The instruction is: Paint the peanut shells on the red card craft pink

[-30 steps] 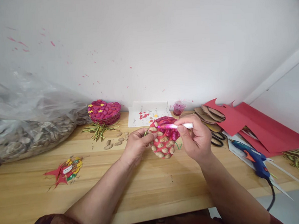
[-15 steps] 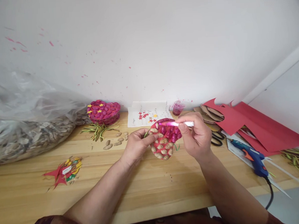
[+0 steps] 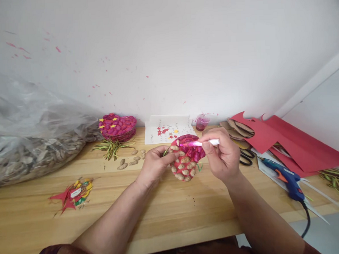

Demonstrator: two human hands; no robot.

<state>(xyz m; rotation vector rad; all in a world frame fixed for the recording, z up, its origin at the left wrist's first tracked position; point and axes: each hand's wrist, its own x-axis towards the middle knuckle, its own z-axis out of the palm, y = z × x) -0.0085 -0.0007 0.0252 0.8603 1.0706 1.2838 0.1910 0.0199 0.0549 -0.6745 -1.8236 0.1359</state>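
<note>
My left hand (image 3: pixel 153 165) pinches the left edge of a red strawberry-shaped card (image 3: pixel 186 159) covered with peanut shells, held tilted above the wooden table (image 3: pixel 162 207). Its upper shells are painted pink, the lower ones bare tan. My right hand (image 3: pixel 222 154) grips a white-handled brush (image 3: pixel 200 143) with a pink tip, laid across the top of the card and touching the shells near its upper left.
A stack of finished pink pieces (image 3: pixel 117 126) and loose peanut shells (image 3: pixel 131 159) lie behind left. A big plastic bag of shells (image 3: pixel 31 145) fills the left. A pink paint cup (image 3: pixel 202 122), star sheet (image 3: pixel 165 129), red paper (image 3: pixel 295 143), scissors (image 3: pixel 246 159) and blue glue gun (image 3: pixel 287 179) sit right.
The brush tip has shifted slightly along the top shells while the card tilted a little. Both hands stay in nearly the same place.
</note>
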